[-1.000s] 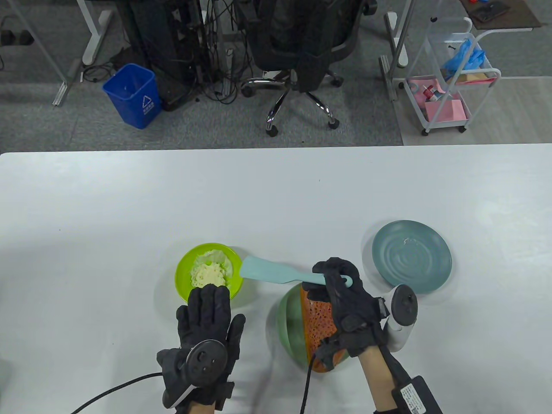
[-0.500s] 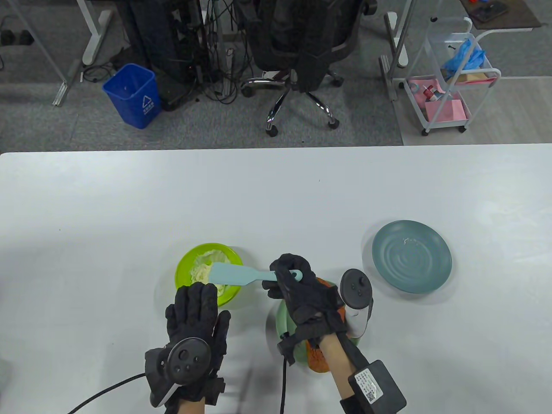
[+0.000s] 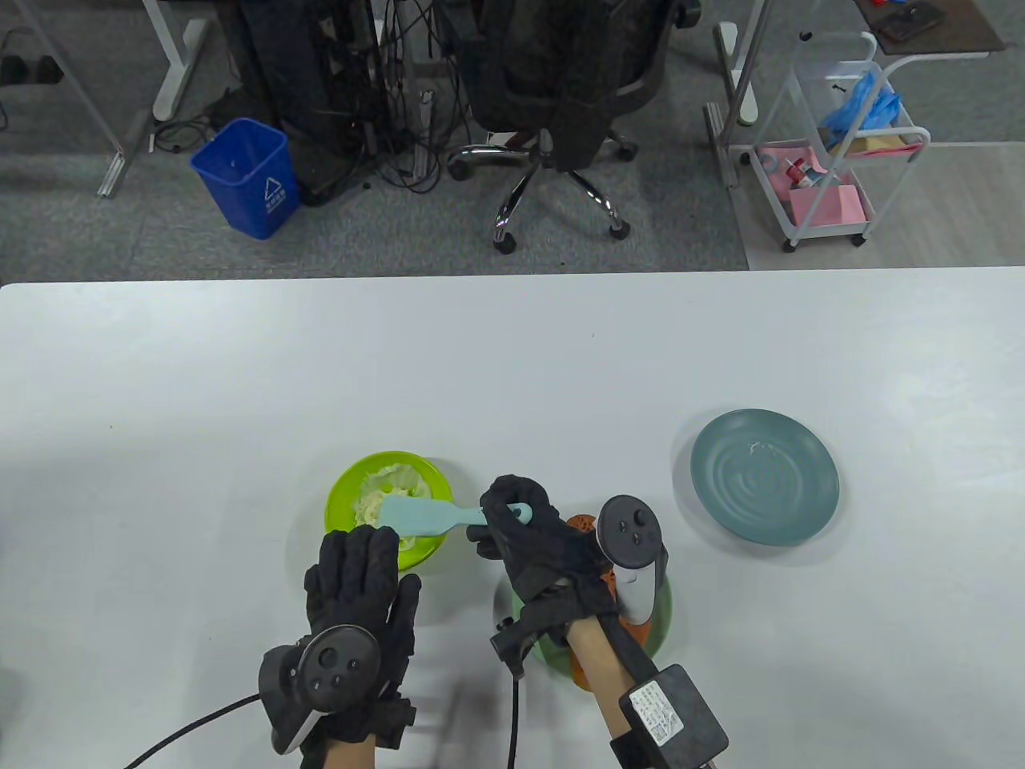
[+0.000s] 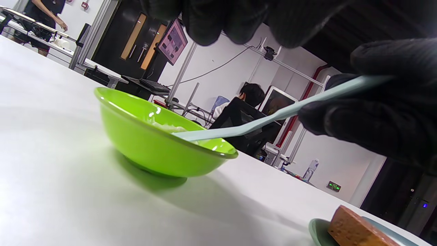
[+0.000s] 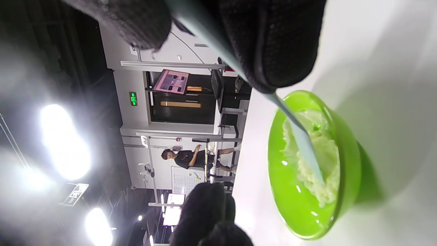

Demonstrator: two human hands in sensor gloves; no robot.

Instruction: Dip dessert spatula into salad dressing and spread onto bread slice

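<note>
The right hand grips the handle of the dessert spatula, whose blade reaches into the salad dressing in the green bowl, while the left hand lies flat with fingers extended beside that bowl, and the bread slice sits on a green plate under the right wrist.
</note>
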